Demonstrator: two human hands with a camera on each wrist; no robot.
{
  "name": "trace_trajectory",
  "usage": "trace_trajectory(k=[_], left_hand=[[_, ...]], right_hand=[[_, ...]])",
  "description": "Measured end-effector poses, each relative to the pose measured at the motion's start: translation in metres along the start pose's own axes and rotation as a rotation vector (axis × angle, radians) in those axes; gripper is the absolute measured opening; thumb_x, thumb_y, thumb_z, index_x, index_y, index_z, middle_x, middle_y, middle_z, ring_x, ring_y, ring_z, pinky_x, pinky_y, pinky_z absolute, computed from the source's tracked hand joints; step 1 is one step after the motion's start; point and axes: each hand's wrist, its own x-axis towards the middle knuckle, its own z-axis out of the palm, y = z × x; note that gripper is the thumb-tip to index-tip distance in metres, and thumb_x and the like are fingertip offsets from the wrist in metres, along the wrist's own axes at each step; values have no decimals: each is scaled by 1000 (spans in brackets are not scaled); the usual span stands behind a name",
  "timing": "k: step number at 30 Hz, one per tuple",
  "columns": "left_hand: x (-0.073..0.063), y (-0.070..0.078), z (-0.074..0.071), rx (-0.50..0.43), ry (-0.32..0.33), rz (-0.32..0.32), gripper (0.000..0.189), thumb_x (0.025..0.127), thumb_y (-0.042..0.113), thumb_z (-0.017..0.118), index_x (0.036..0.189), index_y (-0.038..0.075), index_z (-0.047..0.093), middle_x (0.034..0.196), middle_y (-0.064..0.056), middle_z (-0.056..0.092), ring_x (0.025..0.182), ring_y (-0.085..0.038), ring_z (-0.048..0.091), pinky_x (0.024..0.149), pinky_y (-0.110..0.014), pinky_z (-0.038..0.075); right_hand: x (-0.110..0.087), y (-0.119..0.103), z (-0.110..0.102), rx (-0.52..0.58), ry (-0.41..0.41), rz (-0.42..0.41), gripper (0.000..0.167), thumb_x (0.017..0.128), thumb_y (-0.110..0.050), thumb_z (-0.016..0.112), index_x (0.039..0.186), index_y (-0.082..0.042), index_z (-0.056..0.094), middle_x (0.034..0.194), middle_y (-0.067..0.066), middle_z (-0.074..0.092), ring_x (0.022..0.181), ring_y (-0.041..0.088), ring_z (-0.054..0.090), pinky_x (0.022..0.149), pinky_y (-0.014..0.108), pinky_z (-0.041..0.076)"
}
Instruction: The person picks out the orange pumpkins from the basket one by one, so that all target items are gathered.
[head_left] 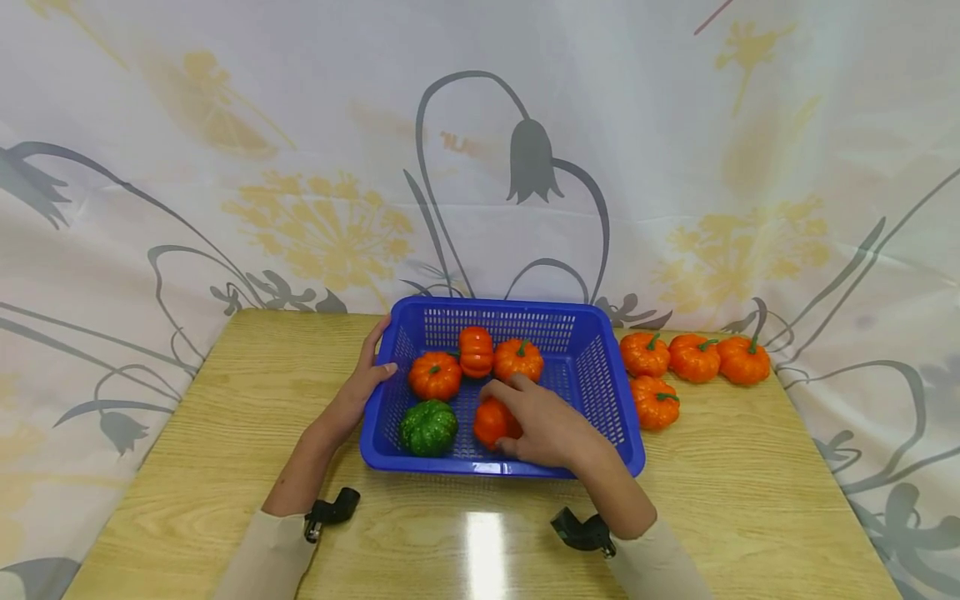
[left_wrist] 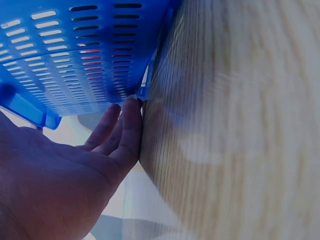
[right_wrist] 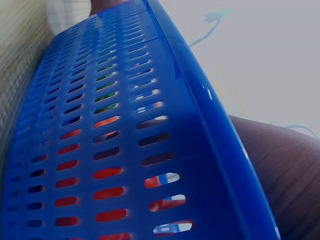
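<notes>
A blue plastic basket holds several toy pumpkins. My left hand grips its left side, thumb over the rim; the left wrist view shows fingers against the outer wall, low near the table. Reaching over the front rim, my right hand holds an orange pumpkin inside the basket, partly covered by the fingers. Left of it sits a green pumpkin. Behind lie orange pumpkins, one at the left, a tipped one and one further right. The basket wall hides the right fingers in the right wrist view.
Right of the basket, several orange pumpkins stand on the wooden table: a back row ending with a pumpkin at the far right, and one pumpkin in front, close to the basket. A flower-patterned curtain hangs behind the table.
</notes>
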Motion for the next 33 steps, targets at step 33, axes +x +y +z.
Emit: trace_trajectory(k=[33], left_hand=[[0,0,-1,12,-1,-2,78,108,14,40,171,33,-2,173,-22,18,149,-48,35,104,-40,53]], right_hand=[[-2,0,-2,11,-4,-33,26,96,-34,76,115,-21,64,97,-2,59,79,15,55,66,33,48]])
